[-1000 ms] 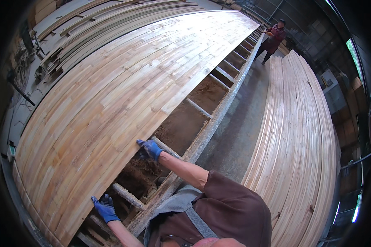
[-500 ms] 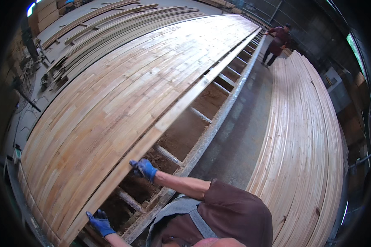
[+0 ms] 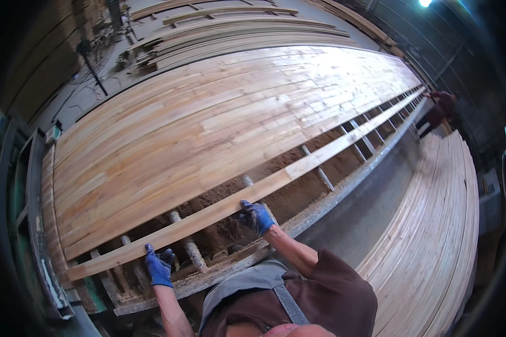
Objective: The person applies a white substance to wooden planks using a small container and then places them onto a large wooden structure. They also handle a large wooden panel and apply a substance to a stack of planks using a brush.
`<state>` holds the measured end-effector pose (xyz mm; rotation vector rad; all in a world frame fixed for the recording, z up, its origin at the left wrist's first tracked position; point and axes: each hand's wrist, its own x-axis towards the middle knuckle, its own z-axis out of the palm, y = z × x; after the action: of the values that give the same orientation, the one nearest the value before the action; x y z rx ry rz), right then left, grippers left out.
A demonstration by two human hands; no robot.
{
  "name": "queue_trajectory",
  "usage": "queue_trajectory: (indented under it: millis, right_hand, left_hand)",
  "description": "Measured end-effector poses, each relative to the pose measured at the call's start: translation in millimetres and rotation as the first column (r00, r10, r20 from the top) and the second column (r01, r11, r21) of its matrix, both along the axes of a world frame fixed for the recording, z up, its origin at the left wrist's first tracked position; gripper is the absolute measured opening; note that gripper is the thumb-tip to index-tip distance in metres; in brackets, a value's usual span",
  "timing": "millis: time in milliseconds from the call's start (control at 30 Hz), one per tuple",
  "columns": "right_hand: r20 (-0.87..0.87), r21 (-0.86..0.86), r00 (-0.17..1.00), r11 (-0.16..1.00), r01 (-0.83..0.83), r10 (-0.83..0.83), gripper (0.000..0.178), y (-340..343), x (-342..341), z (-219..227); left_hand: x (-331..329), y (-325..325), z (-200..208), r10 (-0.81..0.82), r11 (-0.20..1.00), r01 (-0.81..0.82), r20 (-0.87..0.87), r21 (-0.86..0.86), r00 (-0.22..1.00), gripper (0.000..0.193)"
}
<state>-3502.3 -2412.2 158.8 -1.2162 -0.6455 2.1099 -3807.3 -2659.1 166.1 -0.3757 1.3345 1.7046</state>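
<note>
A long, narrow wooden plank (image 3: 199, 224) lies across the bars of a frame, running from near left to far right. My left hand (image 3: 159, 267), in a blue glove, holds the plank's near edge close to its left end, with one fingertip on top. Farther right along the same edge, my right hand (image 3: 257, 217), also blue-gloved, is closed on the plank; its underside fingers are hidden. Beyond the plank lies a wide panel of side-by-side wooden strips (image 3: 208, 129), with an open gap between them.
Pale bars (image 3: 191, 253) cross the frame above brown sawdust (image 3: 289, 205). A long metal rail (image 3: 320, 205) borders its near side. Stacked boards (image 3: 427, 224) lie to the right, and more lumber (image 3: 247, 33) behind the panel. Another person (image 3: 441, 109) stands at the plank's far end.
The plank has come away from the panel toward me, widening the gap along its length. Both my hands have moved with it. The view has turned, and the other person appears lower and farther right.
</note>
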Motion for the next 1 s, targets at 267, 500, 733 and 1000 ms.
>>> queue_trajectory:
  millis: [267,500,733,1000]
  right_hand:
    - [0.054,-0.036,0.999,0.999,-0.007,0.009,0.030,-7,22,50]
    - [-0.088,0.049,0.943,0.944,0.325,-0.320,0.032,33,58,54]
    - [0.127,0.048,0.969,0.977,0.209,-0.214,0.037,-24,59,45]
    - [0.078,0.215,0.983,0.960,-0.178,0.164,0.036,-109,121,133]
  left_hand:
    - [22,-16,19,-0.009,0.995,-0.001,-0.109,-0.097,0.994,0.053]
    - [7,-37,33,0.000,0.996,-0.018,-0.204,-0.085,0.979,0.055]
    - [-15,-80,32,-0.136,0.991,0.131,0.195,0.041,0.971,0.055]
    - [45,-49,34,-0.396,0.911,0.403,0.082,-0.089,0.914,0.054]
